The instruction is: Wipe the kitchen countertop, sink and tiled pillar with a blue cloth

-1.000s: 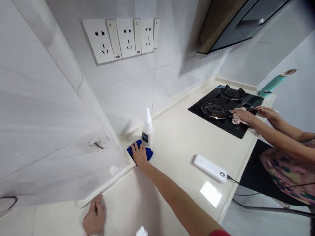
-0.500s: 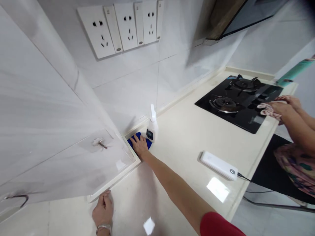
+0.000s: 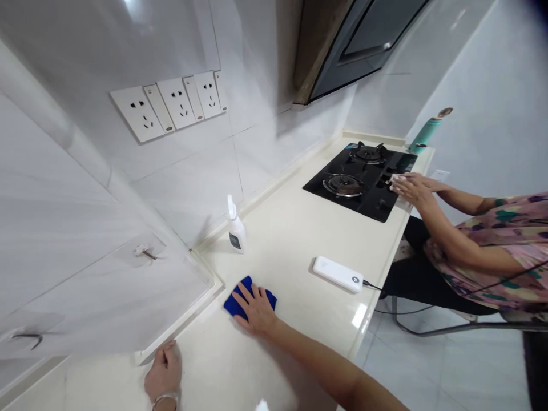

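A folded dark blue cloth (image 3: 237, 303) lies on the pale countertop under my right hand (image 3: 260, 313). The fingers are spread over the cloth and press it to the surface, keeping hold of it. My left hand (image 3: 163, 374) rests closed on the counter, beside the lower edge of the white tiled ledge (image 3: 180, 324); nothing shows in its curled fingers. A white spray bottle (image 3: 236, 231) with a dark label stands upright near the wall, beyond the cloth.
To the right lies a white oblong device (image 3: 338, 273) with a cable. A black gas hob (image 3: 349, 180) sits further along, where another person's hands (image 3: 413, 187) work with a pale cloth. Metal hooks (image 3: 148, 253) stick out from the tiled face. Wall sockets (image 3: 171, 105) are above.
My right hand has drawn the blue cloth out of the corner beside the spray bottle and toward me. My left hand has stayed by the ledge. The view has turned rightward.
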A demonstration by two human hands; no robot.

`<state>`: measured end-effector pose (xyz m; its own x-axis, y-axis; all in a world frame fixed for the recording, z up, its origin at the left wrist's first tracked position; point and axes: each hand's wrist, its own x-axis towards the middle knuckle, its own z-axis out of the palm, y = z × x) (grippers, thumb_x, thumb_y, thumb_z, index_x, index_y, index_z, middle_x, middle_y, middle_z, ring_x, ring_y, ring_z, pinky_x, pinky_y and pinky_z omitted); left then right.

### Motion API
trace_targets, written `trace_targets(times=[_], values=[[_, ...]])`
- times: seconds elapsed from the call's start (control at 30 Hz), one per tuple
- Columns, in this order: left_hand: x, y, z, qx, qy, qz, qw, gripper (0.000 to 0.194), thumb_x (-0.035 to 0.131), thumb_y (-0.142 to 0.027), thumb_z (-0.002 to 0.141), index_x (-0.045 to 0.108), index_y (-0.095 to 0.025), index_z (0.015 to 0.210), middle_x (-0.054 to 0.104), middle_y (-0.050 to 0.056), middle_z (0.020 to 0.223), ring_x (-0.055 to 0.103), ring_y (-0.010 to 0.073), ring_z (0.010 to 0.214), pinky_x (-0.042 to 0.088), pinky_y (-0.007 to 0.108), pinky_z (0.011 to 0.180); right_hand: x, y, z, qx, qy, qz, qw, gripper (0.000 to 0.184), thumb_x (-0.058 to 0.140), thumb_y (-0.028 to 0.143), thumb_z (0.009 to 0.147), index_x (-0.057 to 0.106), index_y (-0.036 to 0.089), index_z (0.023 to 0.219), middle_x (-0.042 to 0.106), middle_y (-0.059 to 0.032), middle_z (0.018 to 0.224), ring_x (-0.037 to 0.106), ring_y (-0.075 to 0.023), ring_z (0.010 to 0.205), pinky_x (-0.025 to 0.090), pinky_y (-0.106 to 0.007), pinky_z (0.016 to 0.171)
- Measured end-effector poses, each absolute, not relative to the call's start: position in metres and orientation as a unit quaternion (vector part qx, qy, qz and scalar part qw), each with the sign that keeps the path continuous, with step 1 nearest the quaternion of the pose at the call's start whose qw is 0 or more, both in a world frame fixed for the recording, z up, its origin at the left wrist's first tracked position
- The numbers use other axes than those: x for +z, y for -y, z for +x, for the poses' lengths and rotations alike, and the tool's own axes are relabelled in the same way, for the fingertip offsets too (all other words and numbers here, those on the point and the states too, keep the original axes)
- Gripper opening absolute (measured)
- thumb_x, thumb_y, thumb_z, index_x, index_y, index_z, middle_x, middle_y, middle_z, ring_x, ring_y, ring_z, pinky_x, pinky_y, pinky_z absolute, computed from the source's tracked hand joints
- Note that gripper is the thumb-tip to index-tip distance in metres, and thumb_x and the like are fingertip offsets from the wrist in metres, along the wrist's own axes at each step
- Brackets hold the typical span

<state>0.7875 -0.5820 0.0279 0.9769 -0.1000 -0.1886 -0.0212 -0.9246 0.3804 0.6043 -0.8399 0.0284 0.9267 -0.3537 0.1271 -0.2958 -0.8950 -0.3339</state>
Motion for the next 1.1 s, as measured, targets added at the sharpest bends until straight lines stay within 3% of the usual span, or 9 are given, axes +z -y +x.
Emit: trace_targets(times=[0.13, 0.23, 0.37, 0.43, 0.57, 0.83, 1.1], values=[[0.034, 0.585, 0.786, -0.092, 0.038, 0.978, 0.184, 0.043, 0.037, -0.047, 0.090, 0.071, -0.028, 0.108, 0.073, 0.004, 0.071, 0.062, 0.0234, 0.060, 0.043, 0.032, 0.061, 0.022, 0.826, 0.580, -0.099, -0.177, -0.964, 0.172, 0.056, 0.054, 0.036, 0.089, 0.044, 0.026, 0.144, 0.039, -0.0133, 0.153, 0.046, -0.0391, 0.121, 0.042, -0.058, 0.097], [0.038, 0.587, 0.786, -0.098, 0.029, 0.979, 0.177, 0.044, 0.037, -0.048, 0.089, 0.071, -0.029, 0.108, 0.075, 0.005, 0.076, 0.062, 0.0248, 0.062, 0.045, 0.034, 0.063, 0.020, 0.835, 0.591, -0.150, -0.178, -0.940, 0.249, 0.049, 0.054, 0.023, 0.084, 0.054, 0.026, 0.133, 0.051, -0.0108, 0.143, 0.054, -0.0314, 0.112, 0.046, -0.052, 0.095], [0.039, 0.587, 0.787, -0.128, 0.020, 0.976, 0.173, 0.048, 0.032, -0.049, 0.089, 0.069, -0.029, 0.113, 0.076, 0.006, 0.087, 0.064, 0.0273, 0.071, 0.046, 0.037, 0.071, 0.028, 0.859, 0.630, -0.301, -0.232, -0.813, 0.441, 0.044, 0.047, 0.025, 0.089, 0.052, 0.026, 0.133, 0.062, -0.0060, 0.131, 0.059, -0.0217, 0.115, 0.048, -0.042, 0.103], [0.038, 0.587, 0.787, -0.135, 0.016, 0.976, 0.168, 0.049, 0.031, -0.050, 0.090, 0.068, -0.029, 0.115, 0.075, 0.006, 0.086, 0.064, 0.0272, 0.073, 0.045, 0.037, 0.073, 0.035, 0.865, 0.653, -0.343, -0.234, -0.769, 0.487, 0.045, 0.045, 0.030, 0.094, 0.047, 0.026, 0.139, 0.060, -0.0052, 0.135, 0.057, -0.0188, 0.121, 0.046, -0.038, 0.107], [0.038, 0.588, 0.786, -0.135, 0.002, 0.977, 0.167, 0.047, 0.033, -0.050, 0.090, 0.067, -0.030, 0.115, 0.074, 0.004, 0.083, 0.064, 0.0259, 0.073, 0.046, 0.035, 0.073, 0.044, 0.866, 0.694, -0.279, -0.181, -0.818, 0.470, 0.041, 0.041, 0.035, 0.099, 0.051, 0.024, 0.137, 0.058, -0.0064, 0.139, 0.052, -0.0197, 0.129, 0.042, -0.038, 0.109], [0.028, 0.582, 0.789, -0.124, 0.003, 0.976, 0.178, 0.039, 0.038, -0.047, 0.090, 0.070, -0.031, 0.105, 0.076, 0.003, 0.088, 0.065, 0.0236, 0.071, 0.046, 0.034, 0.070, 0.061, 0.893, 0.753, -0.096, -0.171, -0.916, 0.349, 0.040, 0.034, 0.037, 0.103, 0.054, 0.032, 0.137, 0.065, 0.0014, 0.129, 0.060, -0.0151, 0.115, 0.045, -0.027, 0.100], [0.021, 0.579, 0.786, -0.141, -0.025, 0.971, 0.191, 0.039, 0.036, -0.048, 0.091, 0.068, -0.032, 0.107, 0.075, 0.000, 0.093, 0.064, 0.0214, 0.075, 0.045, 0.032, 0.074, 0.068, 0.909, 0.843, -0.062, -0.226, -0.915, 0.327, 0.038, 0.040, 0.039, 0.100, 0.059, 0.035, 0.132, 0.062, -0.0028, 0.129, 0.058, -0.0206, 0.113, 0.048, -0.033, 0.094]])
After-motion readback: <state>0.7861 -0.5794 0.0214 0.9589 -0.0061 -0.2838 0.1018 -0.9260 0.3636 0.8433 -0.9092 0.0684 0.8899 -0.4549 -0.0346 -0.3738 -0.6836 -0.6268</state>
